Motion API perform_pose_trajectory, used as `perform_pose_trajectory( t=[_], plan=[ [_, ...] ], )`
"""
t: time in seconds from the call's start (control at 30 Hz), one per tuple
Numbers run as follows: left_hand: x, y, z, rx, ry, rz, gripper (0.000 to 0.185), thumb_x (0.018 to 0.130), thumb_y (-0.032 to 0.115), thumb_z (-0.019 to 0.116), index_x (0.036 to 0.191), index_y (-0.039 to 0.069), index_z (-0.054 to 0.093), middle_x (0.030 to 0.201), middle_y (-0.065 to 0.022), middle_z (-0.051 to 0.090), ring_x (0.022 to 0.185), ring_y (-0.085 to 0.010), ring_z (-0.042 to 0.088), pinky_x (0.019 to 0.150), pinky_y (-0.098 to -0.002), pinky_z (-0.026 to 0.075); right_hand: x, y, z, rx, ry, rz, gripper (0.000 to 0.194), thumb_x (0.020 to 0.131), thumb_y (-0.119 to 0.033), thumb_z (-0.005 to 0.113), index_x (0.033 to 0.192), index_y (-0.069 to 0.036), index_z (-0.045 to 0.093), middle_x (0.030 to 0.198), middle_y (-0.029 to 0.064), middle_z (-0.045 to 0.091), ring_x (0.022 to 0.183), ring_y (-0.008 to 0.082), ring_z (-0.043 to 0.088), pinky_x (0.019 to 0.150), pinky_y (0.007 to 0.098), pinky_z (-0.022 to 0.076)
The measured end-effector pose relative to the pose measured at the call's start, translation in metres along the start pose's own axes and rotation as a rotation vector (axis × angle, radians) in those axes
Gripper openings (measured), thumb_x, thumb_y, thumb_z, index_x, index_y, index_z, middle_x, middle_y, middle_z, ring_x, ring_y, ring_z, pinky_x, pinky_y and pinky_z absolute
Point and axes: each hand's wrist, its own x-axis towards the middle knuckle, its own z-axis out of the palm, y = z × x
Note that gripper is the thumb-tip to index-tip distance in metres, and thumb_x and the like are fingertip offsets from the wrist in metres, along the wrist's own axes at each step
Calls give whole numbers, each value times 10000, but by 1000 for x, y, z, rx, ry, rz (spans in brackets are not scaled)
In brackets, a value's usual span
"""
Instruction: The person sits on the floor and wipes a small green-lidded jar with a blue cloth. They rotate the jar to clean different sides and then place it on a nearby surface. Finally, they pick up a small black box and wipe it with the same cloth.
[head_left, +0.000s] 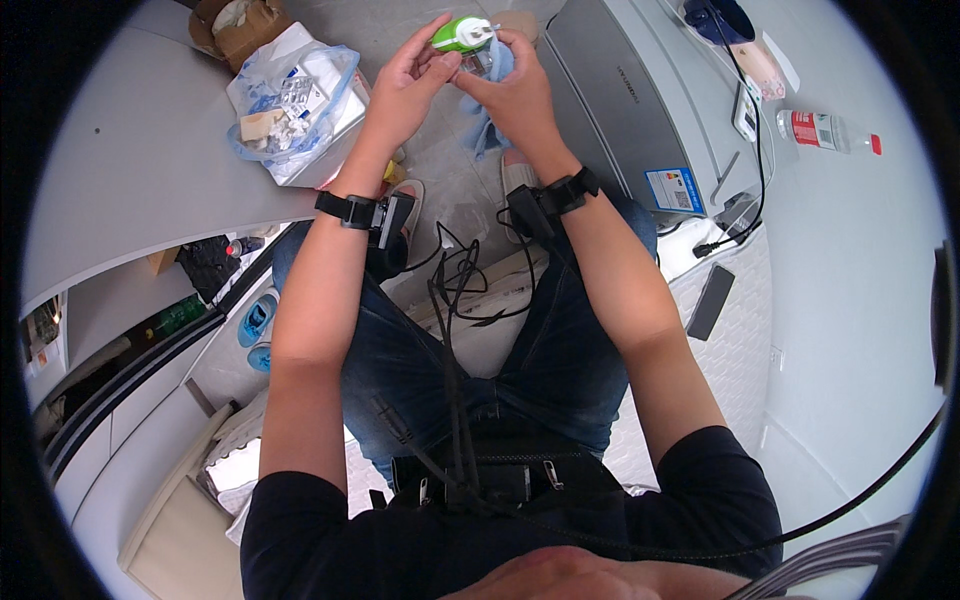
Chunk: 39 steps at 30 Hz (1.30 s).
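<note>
My left hand (414, 79) holds a green and white plug-in device (461, 34), whose flat metal prongs face right. Opposite it, my right hand (510, 79) grips a light blue cloth (480, 124) that hangs down towards the floor. Between my fingertips is a small clear part (475, 63); which hand bears it I cannot tell. The two hands nearly touch, held out above the tiled floor beyond my knees. A black strap with a small device sits on each wrist.
On the left, a plastic bag with rubbish (281, 112) lies on a white box beside a grey table (135, 165). A grey cabinet (619, 82) stands at the right, with a water bottle (825, 133) beyond. Black cables (450, 285) hang between my legs. A phone (710, 302) lies on the mattress.
</note>
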Motion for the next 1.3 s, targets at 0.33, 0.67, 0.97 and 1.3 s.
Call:
perform_pose_trajectory(
  t=[0.33, 0.67, 0.97, 1.3],
  plan=[
    [-1, 5, -2, -78, -9, -12, 553, 1088, 188, 707, 1603, 90, 531, 1283, -51, 699, 1086, -98, 643, 928, -254, 531, -5, -6, 1, -68, -12, -155, 722, 787, -344, 995, 1338, -55, 628, 1142, 136, 768, 990, 225, 734, 854, 382, 587],
    [-4, 6, -3, -33, 7, -63, 484, 1140, 296, 621, 1578, 97, 562, 1286, 6, 686, 1121, -78, 605, 984, -259, 496, -4, -7, -1, -141, 15, -325, 682, 815, -389, 975, 1306, -56, 639, 1127, 142, 758, 950, 267, 738, 823, 372, 583],
    [-6, 11, -2, -269, -8, -158, 530, 1154, 321, 592, 1629, 110, 485, 1382, -2, 665, 1195, -89, 623, 1017, -257, 500, -7, -10, -1, -134, 13, -361, 683, 834, -410, 957, 1328, -73, 625, 1102, 137, 752, 891, 269, 736, 762, 367, 579],
    [-3, 5, -5, -373, -36, -99, 541, 1175, 339, 514, 1660, 115, 434, 1555, -81, 586, 1377, -189, 590, 1138, -340, 486, -8, -10, 0, -170, -3, -363, 672, 853, -426, 938, 1324, -69, 618, 1149, 158, 761, 984, 316, 770, 824, 385, 605]
  ],
)
